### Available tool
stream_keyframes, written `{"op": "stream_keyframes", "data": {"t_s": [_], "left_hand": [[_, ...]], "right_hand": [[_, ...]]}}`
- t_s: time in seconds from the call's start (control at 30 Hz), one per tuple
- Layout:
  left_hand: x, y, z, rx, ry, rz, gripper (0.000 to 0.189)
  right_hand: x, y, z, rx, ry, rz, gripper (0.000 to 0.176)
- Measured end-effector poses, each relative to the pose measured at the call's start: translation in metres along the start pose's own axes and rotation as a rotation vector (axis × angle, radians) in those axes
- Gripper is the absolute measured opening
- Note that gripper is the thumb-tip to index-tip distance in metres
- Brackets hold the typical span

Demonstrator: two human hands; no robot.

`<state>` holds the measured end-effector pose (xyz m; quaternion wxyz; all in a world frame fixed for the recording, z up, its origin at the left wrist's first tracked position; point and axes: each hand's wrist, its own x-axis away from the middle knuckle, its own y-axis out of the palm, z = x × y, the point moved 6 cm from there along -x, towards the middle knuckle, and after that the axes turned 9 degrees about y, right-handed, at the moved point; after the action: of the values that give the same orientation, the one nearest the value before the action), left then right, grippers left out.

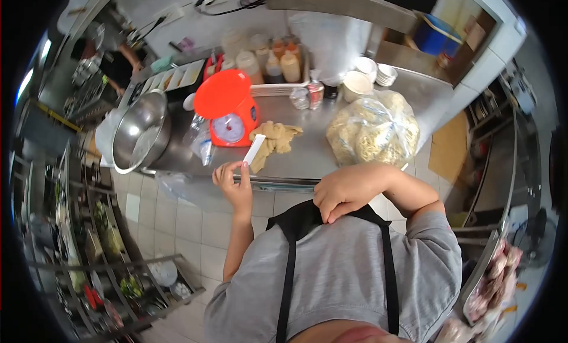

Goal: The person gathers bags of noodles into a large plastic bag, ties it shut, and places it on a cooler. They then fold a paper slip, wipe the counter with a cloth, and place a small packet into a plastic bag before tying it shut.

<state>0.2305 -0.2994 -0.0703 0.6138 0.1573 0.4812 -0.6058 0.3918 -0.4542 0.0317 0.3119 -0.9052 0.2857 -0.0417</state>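
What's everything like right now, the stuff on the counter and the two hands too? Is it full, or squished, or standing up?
Left hand: pinching a white strip
Right hand: curled against the black apron
Red scale: upright, nothing on its pan
Cloth: crumpled
Big clear bag: bulging with noodle-like food
Squeeze bottle: standing up
Small white bowls: stacked
Metal bowl: open on top

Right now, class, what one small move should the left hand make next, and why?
Probably ease the white strip sideways, clear of the crumpled cloth. The left hand holds it by its near end, its far end overlaps the cloth in this view, and the right hand is at the apron, so the left would likely work alone.
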Motion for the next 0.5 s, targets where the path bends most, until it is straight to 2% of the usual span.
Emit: {"op": "stream_keyframes", "data": {"t_s": [0.07,0.2,0.33,0.43,0.5], "left_hand": [[-0.005,0.014,0.015,0.049,0.037,0.004,0.007],[-0.018,0.046,0.061,0.169,0.13,-0.084,0.008],[-0.03,0.07,0.137,0.245,0.242,-0.117,0.008],[-0.022,0.094,0.182,0.404,0.201,-0.094,0.007],[-0.007,0.116,0.193,0.567,0.027,-0.105,0.007]], "right_hand": [[0.019,0.006,0.007,0.018,0.166,0.042,0.015],[0.038,0.019,-0.006,0.032,0.215,0.198,0.017],[0.085,0.037,-0.011,0.009,0.227,0.119,0.017],[0.142,0.047,-0.02,-0.021,0.232,0.137,0.019],[0.184,0.054,-0.026,-0.091,0.206,0.189,0.018]]}}
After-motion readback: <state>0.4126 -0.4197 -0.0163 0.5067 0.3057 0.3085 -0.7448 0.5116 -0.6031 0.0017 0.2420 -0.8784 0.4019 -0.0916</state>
